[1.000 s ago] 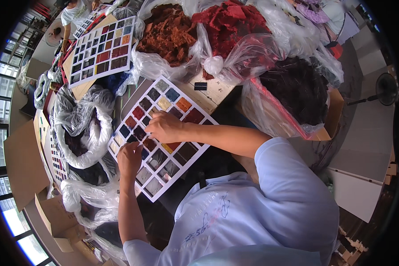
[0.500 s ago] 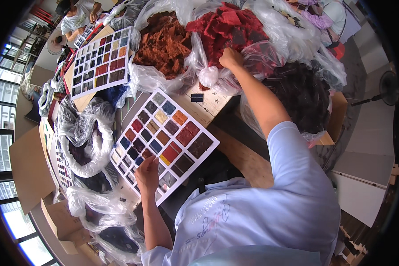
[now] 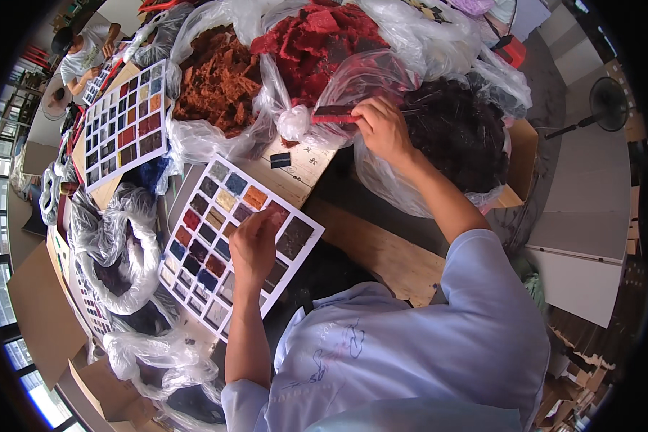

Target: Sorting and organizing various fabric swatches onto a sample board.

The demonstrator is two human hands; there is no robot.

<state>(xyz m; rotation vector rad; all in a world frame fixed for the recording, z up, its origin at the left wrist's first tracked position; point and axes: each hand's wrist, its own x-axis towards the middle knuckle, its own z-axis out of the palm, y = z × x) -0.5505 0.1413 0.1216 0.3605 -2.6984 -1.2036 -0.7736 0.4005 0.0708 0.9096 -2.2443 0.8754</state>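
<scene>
My right hand [image 3: 384, 129] pinches a small red fabric swatch [image 3: 335, 114] by its end, just in front of the bag of red scraps [image 3: 324, 43]. My left hand [image 3: 254, 245] is over the white sample card [image 3: 314, 237], which bears rows of coloured fabric swatches. Its fingers are pressed together beside the card's red squares; whether they hold anything is hidden. A small dark swatch [image 3: 281, 160] lies on the pale board [image 3: 306, 162] beyond the card.
Plastic bags hold rust-brown scraps [image 3: 216, 79] and dark scraps [image 3: 453, 137]. A second sample card [image 3: 126, 122] stands at the far left. Further plastic bags [image 3: 119, 288] line the left. Another person [image 3: 86, 54] works at the upper left. A black fan [image 3: 607, 104] stands at right.
My right hand has come out of the red scraps toward me with a red swatch. My left hand has moved up the card to its red squares. The view has shifted.
</scene>
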